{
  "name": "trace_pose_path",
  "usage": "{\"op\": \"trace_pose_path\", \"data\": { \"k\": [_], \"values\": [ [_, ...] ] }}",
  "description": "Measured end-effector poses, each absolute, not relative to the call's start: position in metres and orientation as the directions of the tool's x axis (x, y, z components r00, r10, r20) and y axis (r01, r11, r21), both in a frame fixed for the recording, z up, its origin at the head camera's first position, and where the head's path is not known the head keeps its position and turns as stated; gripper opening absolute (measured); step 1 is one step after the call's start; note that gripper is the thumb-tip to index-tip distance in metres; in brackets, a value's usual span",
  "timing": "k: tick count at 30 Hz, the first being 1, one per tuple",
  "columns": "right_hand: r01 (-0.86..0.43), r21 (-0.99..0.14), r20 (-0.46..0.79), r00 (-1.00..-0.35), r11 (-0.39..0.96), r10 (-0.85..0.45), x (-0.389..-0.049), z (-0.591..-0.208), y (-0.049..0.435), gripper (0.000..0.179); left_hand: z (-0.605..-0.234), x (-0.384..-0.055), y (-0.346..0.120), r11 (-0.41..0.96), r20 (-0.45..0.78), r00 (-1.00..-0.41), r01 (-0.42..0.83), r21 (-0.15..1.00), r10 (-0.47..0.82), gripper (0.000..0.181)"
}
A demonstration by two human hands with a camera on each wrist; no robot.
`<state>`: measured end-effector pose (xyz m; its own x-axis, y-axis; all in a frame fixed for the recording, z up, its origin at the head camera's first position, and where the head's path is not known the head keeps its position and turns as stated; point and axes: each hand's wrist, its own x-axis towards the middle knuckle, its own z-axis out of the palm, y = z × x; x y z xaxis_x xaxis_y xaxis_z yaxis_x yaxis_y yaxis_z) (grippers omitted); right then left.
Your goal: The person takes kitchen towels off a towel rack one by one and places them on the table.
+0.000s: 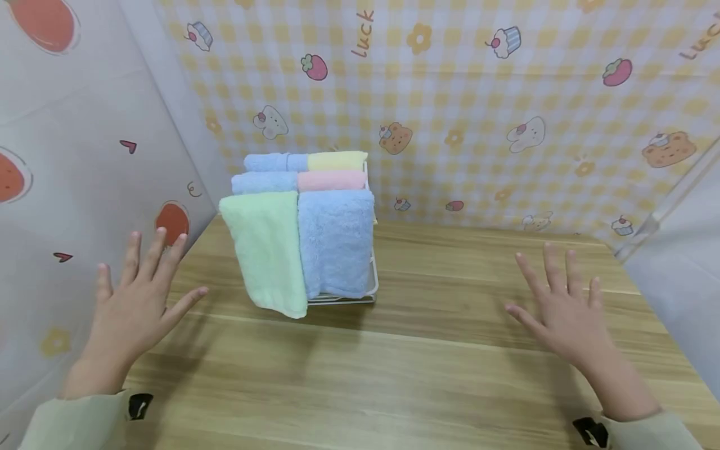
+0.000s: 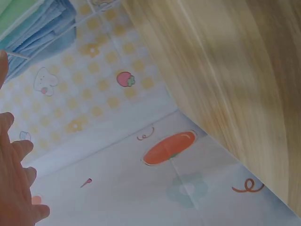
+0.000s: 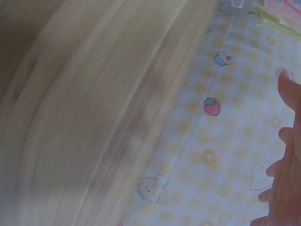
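Note:
A white wire rack [image 1: 374,281] stands left of centre on the table, with folded towels draped over it in rows. In front hang a green towel [image 1: 269,253] and a blue towel [image 1: 337,244]. Behind them lie a blue towel [image 1: 264,182] beside a pink towel [image 1: 332,180], and at the back a blue towel [image 1: 275,162] beside a yellow towel [image 1: 337,160]. My left hand [image 1: 137,306] is spread, fingers straight, left of the rack and apart from it. Far to the right, my right hand [image 1: 568,319] is spread over the table, holding nothing.
The wood-grain table [image 1: 427,375] meets a yellow checked backdrop [image 1: 450,169] at its far edge. A white printed sheet [image 1: 84,156] rises along the left side, and another white sheet [image 1: 680,262] borders the right.

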<state>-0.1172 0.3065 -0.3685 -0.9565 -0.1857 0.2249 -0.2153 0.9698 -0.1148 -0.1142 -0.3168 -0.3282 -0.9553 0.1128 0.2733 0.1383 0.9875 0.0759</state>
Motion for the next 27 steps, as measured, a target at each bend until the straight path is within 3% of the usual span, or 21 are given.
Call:
{"op": "trace_pose_path", "data": {
  "k": [7,14,21,27],
  "values": [
    [-0.303,-0.292,0.258,-0.938,0.907,-0.231,-0.122,-0.359,0.286,0.087,-0.322,-0.114,-0.304,0.961,0.325,-0.932,0.223,0.164,0.161,0.083],
    [-0.429,-0.486,0.342,-0.895,0.762,-0.285,-0.133,-0.346,0.27,0.085,-0.312,-0.119,-0.291,0.903,0.413,-0.884,0.343,0.259,0.217,0.078],
    [-0.379,-0.635,0.316,-0.922,0.673,-0.222,-0.134,-0.334,0.248,0.08,-0.306,-0.125,-0.284,0.788,0.473,-0.832,0.487,0.377,0.288,0.072],
    [-0.399,-0.694,0.343,-0.915,0.6,-0.211,-0.138,-0.329,0.231,0.072,-0.302,-0.135,-0.278,0.662,0.548,-0.795,0.559,0.499,0.259,0.06]
  ]
}}
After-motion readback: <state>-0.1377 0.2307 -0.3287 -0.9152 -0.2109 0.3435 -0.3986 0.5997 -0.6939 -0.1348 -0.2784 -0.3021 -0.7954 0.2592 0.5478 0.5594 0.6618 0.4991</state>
